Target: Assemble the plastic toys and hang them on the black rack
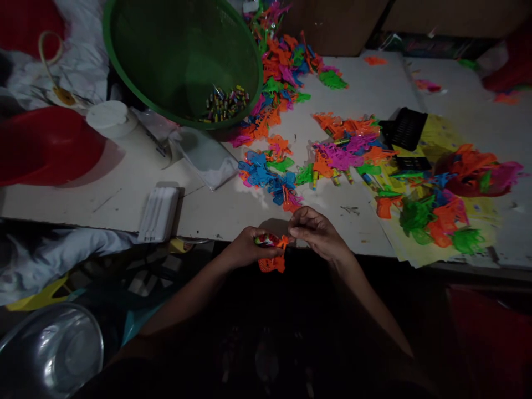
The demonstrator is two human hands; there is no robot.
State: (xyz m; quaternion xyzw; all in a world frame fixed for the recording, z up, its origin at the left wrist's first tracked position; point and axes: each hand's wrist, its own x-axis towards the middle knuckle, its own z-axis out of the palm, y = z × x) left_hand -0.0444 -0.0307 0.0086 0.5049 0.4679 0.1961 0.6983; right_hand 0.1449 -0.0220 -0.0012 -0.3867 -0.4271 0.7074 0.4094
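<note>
At the table's front edge, my left hand (246, 247) is closed around an orange plastic toy piece (273, 264) with a mesh part. A small red and green item (264, 240) shows between the thumb and fingers of that hand. Close by on the right, my right hand (318, 234) has its fingertips pinched together beside the orange piece's upper end. Whatever lies in that pinch is too small to make out. Just beyond the hands lies a pile of blue, orange and pink plastic toy pieces (266, 174).
A green basin (178, 61) with small coloured cylinders stands at the back left. More plastic toys (344, 147) and a filled red bowl (477, 185) are on the right. A white jug (133, 133), a red basin (50, 145) and a white boxy device (158, 214) sit left.
</note>
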